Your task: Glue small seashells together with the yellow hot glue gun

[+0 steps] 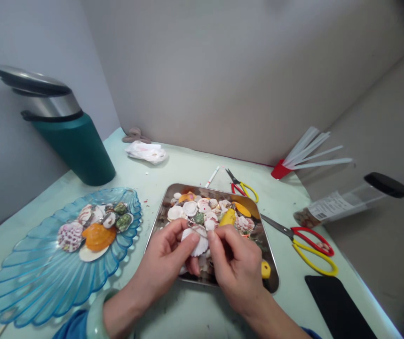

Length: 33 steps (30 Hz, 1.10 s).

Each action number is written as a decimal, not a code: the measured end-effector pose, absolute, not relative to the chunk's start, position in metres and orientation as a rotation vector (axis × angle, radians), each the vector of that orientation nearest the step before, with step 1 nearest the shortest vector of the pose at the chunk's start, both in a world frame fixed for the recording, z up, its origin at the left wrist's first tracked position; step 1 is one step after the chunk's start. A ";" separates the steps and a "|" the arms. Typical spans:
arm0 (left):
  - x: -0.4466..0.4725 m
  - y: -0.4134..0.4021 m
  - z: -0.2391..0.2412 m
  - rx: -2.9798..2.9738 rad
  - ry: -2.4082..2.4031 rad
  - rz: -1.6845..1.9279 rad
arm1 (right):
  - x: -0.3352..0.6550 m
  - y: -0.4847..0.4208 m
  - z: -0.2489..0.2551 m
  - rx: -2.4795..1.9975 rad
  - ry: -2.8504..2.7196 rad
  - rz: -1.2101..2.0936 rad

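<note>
Above the metal tray, my left hand (168, 256) pinches a white scallop shell (199, 244) between thumb and fingers, its ribbed face partly covered by the thumb. My right hand (235, 259) is closed at the shell's right edge, thumb and index finger pressed together; what lies between them is too small to make out. A thin line crosses the top of the shell between both hands. Beneath them, the metal tray (271, 266) holds many shells, white, striped, orange and green, along with yellow pieces (227, 217). My hands hide part of its contents.
At left a blue shell-shaped dish (46, 282) carries several shells; a green bottle (78, 146) stands behind. Small scissors (242, 186), large scissors (297, 238), a black flat object (337, 306), a tilted clear jar (343, 205) and a red cup (280, 170) with white sticks are rightward.
</note>
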<state>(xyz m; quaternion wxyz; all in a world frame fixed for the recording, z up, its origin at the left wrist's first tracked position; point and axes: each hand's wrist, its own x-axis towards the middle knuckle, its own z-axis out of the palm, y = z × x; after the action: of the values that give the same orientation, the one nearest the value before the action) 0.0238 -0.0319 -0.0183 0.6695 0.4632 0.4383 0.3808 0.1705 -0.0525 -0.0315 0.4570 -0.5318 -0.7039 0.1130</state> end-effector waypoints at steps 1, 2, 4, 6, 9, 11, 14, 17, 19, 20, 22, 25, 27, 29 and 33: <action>0.024 -0.032 -0.018 1.045 0.985 0.856 | 0.170 -0.053 -0.031 -1.308 -1.734 0.287; 0.024 -0.032 -0.019 1.046 0.981 0.855 | 0.170 -0.053 -0.031 -1.306 -1.733 0.296; 0.023 -0.032 -0.019 1.045 0.975 0.858 | 0.170 -0.053 -0.032 -1.304 -1.729 0.313; 0.023 -0.032 -0.019 1.043 0.974 0.861 | 0.170 -0.053 -0.032 -1.310 -1.720 0.332; 0.023 -0.032 -0.019 1.026 0.975 0.872 | 0.170 -0.052 -0.033 -1.316 -1.705 0.383; 0.023 -0.032 -0.020 1.017 0.976 0.891 | 0.171 -0.052 -0.033 -1.300 -1.685 0.419; 0.023 -0.030 -0.023 1.005 0.983 0.914 | 0.171 -0.052 -0.033 -1.271 -1.660 0.439; 0.023 -0.029 -0.024 0.997 0.971 0.932 | 0.170 -0.052 -0.033 -1.267 -1.686 0.422; 0.023 -0.029 -0.024 1.000 0.961 0.936 | 0.169 -0.051 -0.033 -1.269 -1.695 0.419; 0.023 -0.029 -0.024 0.999 0.960 0.936 | 0.169 -0.051 -0.033 -1.269 -1.689 0.422; 0.024 -0.028 -0.023 0.989 0.967 0.958 | 0.169 -0.051 -0.033 -1.267 -1.677 0.428; 0.024 -0.028 -0.023 0.996 0.980 1.031 | 0.169 -0.051 -0.033 -1.268 -1.674 0.433; 0.024 -0.028 -0.023 1.007 0.990 1.063 | 0.169 -0.051 -0.033 -1.269 -1.681 0.442; 0.023 -0.028 -0.023 1.002 0.984 1.077 | 0.169 -0.051 -0.032 -1.270 -1.693 0.466; 0.021 -0.029 -0.023 0.973 0.970 1.083 | 0.169 -0.051 -0.031 -1.274 -1.706 0.529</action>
<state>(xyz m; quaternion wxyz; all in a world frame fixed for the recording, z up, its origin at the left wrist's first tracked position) 0.0205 -0.0285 -0.0232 0.6412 0.4266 0.4256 0.4752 0.1693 -0.0512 -0.0310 0.4562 -0.5168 -0.6920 0.2145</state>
